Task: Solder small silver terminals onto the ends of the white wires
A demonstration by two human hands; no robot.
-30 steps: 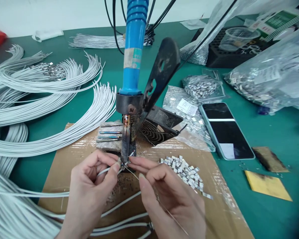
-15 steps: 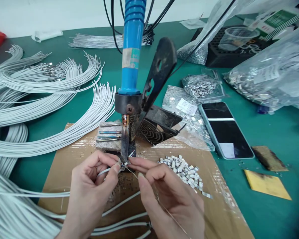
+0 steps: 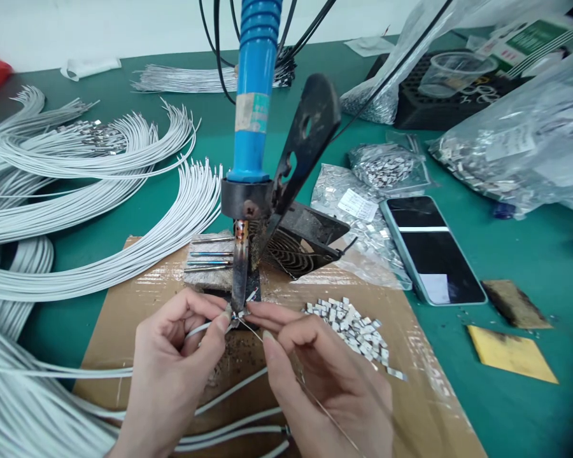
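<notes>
A blue-handled soldering iron hangs point down in a black clamp. My left hand pinches a white cable, its end right beneath the iron's tip. Thin solder wire passes through my right hand and reaches up to that same spot. There a small shiny metal piece shows between the fingertips of both hands; whether a right finger presses on it is hard to see. My right thumb and fingers are closed around the wire.
White cable bundles cover the left side. Right of my hands, small metal pieces are heaped on the cardboard. Beyond are a small fan, a phone, a yellow sponge and plastic bags of metal parts.
Both hands stay almost in place under the iron. My right thumb has shifted very slightly left along the solder wire.
</notes>
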